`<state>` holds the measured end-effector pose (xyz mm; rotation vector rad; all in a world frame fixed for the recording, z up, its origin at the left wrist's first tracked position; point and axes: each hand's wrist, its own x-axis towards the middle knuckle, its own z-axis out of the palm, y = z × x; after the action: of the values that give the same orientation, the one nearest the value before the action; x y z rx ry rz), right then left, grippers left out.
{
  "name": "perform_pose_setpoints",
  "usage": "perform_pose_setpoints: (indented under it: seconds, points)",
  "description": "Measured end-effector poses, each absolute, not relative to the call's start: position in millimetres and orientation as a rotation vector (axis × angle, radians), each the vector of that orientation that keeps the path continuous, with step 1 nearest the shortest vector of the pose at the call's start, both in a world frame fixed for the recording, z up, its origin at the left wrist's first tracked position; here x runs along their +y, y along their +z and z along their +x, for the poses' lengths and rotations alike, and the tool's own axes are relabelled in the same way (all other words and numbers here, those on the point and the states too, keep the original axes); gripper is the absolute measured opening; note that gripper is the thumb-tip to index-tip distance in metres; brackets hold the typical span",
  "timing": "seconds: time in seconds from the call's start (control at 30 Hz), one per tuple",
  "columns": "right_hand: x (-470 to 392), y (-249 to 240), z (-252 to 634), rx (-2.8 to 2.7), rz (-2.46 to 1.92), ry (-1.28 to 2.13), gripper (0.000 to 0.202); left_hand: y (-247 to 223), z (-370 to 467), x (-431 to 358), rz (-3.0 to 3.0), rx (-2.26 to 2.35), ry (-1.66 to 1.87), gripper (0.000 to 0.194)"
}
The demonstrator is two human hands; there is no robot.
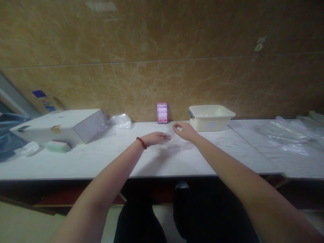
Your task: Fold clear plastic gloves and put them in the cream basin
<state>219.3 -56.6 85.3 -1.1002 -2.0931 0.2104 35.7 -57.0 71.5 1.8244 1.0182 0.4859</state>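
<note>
My left hand [155, 138], a red bead bracelet [141, 142] at its wrist, is over the middle of the white table. Its fingers are drawn together and slightly blurred. Just right of it my right hand [186, 132] has thumb and index finger bent into a pinch. A faint see-through sheen, like thin clear plastic, shows between and below the fingertips, but its shape cannot be made out. Beyond the hands a phone [162, 113] with a lit screen leans upright against the wall. Nearest to my right hand stands a cream plastic bin [211, 122], whose contents hardly show.
On the left sit a large white box [63, 124], a crumpled clear bag [120, 121] and a pale green and white block [57, 146]. Flat clear plastic bags [288, 133] are spread at the right. The table's front edge [162, 177] runs above my knees; a tiled wall closes the back.
</note>
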Motion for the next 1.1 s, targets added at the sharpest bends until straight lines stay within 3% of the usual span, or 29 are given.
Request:
perform_pose_setpoints:
  seconds: [0.2, 0.37, 0.5, 0.7, 1.1]
  points:
    - [-57.0, 84.2, 226.5, -1.488, -1.278, 0.864, 0.034, 90.8, 29.0, -76.1, 1.221, 0.716, 0.557, 0.027]
    - [-68.8, 74.9, 232.1, -1.107, -1.204, 1.501, 0.045, 92.2, 25.7, -80.8, 1.023, 0.631, 0.627, 0.025]
    - [-69.8, 60.8, 232.6, -1.024, -1.067, 1.819, 0.048, 83.2, 22.4, -74.9, 0.947, 0.589, 0.667, 0.025]
    - [-43.0, 45.7, 227.6, -1.288, -0.963, 1.931, 0.024, 63.3, 17.4, -48.8, 0.840, 0.546, 0.754, 0.023]
    - [-21.3, 2.7, 211.4, -1.181, -1.024, 1.822, 0.017, 13.0, 3.8, -6.0, 0.738, 0.620, 0.814, 0.023]
